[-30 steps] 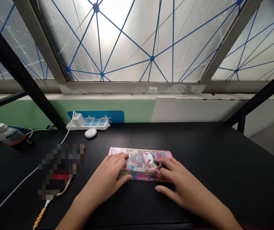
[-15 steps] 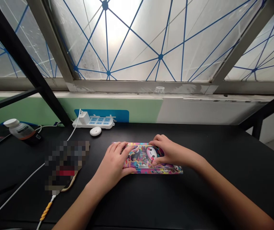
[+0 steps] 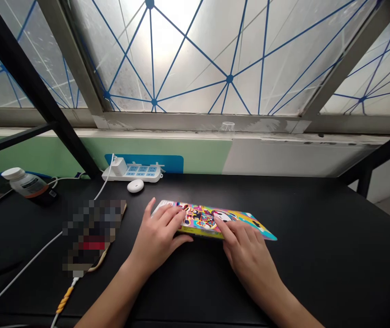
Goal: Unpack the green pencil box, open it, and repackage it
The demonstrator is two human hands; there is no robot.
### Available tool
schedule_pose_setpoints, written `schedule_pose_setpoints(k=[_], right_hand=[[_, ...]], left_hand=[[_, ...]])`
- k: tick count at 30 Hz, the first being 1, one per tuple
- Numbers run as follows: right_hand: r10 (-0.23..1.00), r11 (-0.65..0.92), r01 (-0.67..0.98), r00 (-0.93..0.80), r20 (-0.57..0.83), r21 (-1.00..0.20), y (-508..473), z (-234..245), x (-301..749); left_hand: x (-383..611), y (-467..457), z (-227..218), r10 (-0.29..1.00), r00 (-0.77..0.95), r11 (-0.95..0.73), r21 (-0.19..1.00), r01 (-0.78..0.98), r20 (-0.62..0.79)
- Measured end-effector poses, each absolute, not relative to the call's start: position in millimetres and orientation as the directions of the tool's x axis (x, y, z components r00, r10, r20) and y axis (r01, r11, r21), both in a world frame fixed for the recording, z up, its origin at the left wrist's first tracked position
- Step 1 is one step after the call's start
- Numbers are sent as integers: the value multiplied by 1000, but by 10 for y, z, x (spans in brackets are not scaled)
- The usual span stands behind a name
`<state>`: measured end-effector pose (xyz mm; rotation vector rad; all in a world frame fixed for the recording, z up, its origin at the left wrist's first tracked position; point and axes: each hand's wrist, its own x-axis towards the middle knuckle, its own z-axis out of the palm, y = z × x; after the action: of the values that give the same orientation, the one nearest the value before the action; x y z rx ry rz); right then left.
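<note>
A flat, brightly coloured pencil box [image 3: 211, 218] with a cartoon print lies on the black desk [image 3: 317, 237], turned so its right end points toward the near right. My left hand [image 3: 159, 234] rests on its left end, fingers laid over the lid and thumb against the near edge. My right hand [image 3: 245, 248] touches the near edge around the middle, fingers stretched forward onto the lid. Neither hand has lifted the box.
A blurred-out phone [image 3: 90, 234] with a cable [image 3: 65, 300] lies to the left. Further back are a white power strip [image 3: 133, 172], a small white oval case [image 3: 135, 185] and a pill bottle [image 3: 27, 184]. A window sill and black frame bars stand behind.
The box has turned clockwise, its right end swinging toward me. My right hand moved from the far edge of the box to its near edge. My left hand stayed on the left end.
</note>
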<state>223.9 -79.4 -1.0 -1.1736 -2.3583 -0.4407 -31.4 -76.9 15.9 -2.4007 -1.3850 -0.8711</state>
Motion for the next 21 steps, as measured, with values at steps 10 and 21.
schedule_pose_setpoints(k=[10,21], right_hand=[[736,653,754,-609,295,-73,-722,38,2054],[707,707,694,-699,108,-137,-545,127,1977]], left_hand=[[-282,-698,120,728,426,-592,179,786,537],[-274,-653,-15,917,261,-303,100,948,301]])
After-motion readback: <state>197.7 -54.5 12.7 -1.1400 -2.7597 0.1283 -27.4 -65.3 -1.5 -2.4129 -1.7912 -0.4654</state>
